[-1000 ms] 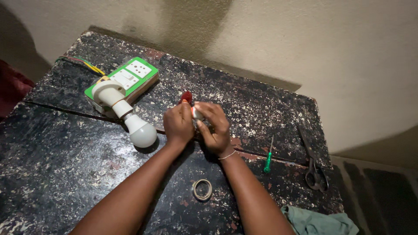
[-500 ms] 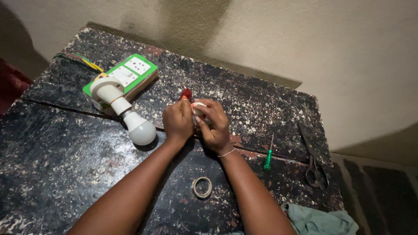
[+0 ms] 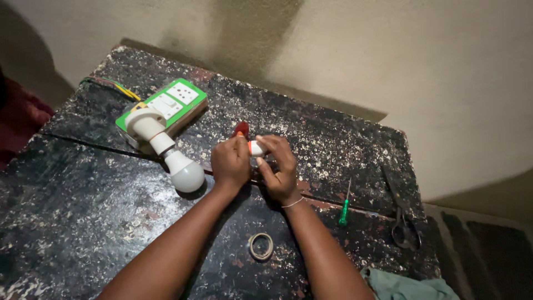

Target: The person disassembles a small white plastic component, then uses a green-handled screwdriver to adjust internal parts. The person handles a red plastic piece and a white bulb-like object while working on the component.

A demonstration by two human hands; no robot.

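Note:
Both hands meet over the middle of a dark speckled table point(image 3: 89, 222). A small white cylindrical part point(image 3: 256, 148) is pinched between them: my left hand point(image 3: 230, 163) grips it from the left, my right hand point(image 3: 279, 168) wraps it from the right with fingers curled over its top. A red piece point(image 3: 241, 129) pokes out just behind my left hand; what it is joined to is hidden. A thin band circles my right wrist.
A green and white socket board point(image 3: 176, 102) with coloured wires point(image 3: 114, 86) lies at the back left, a white bulb in a holder point(image 3: 166, 153) leaning on it. A tape ring point(image 3: 260, 245), a green-handled screwdriver point(image 3: 345, 206), scissors point(image 3: 401, 222) and a teal cloth point(image 3: 408, 286) lie nearby.
My hands stay together on the small white part with only slight finger shifts. The view has tilted a little.

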